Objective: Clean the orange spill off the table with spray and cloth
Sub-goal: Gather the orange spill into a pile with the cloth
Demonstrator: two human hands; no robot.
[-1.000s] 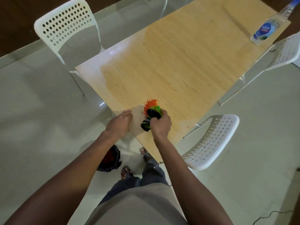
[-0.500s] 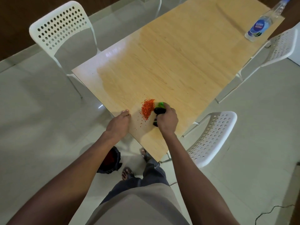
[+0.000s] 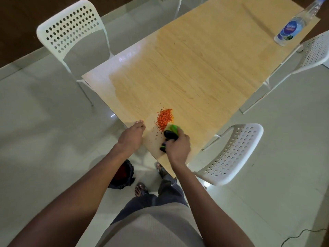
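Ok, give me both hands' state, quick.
Left hand: open, resting at the table edge, holding nothing.
Right hand: gripping the green and black cloth beside the orange spill.

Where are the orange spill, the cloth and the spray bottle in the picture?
orange spill [image 3: 164,118]: head view, middle of the pile.
cloth [image 3: 171,133]: head view, green-and-black bunch ahead of the right hand's fingers.
spray bottle [image 3: 290,31]: head view, blue label.
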